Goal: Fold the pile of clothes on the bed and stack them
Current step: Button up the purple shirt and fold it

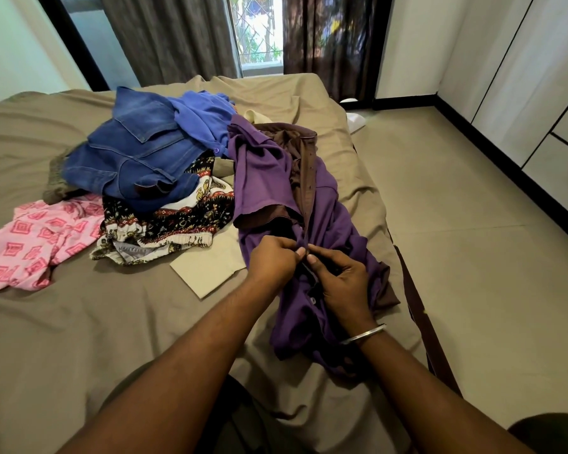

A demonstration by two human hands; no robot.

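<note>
A purple shirt [266, 172] with a brown lining lies lengthwise along the right side of the bed [79, 322]. My left hand [273, 260] and my right hand [341, 283] meet at its button placket, each pinching the fabric edge near a button. To the left sits the pile: a blue denim jacket [128, 158] on top, a lighter blue garment [204, 116] behind it, a black, white and red patterned piece [177, 224] underneath, and a pink patterned garment [30, 244] spread at the far left. A beige cloth [207, 270] lies flat by my left hand.
The bed's right edge runs close to the shirt, with tiled floor [456, 224] beyond it. White wardrobe doors [522, 77] line the right wall. Dark curtains [177, 34] and a window stand behind the bed. A white object [354, 121] lies on the floor near the far corner.
</note>
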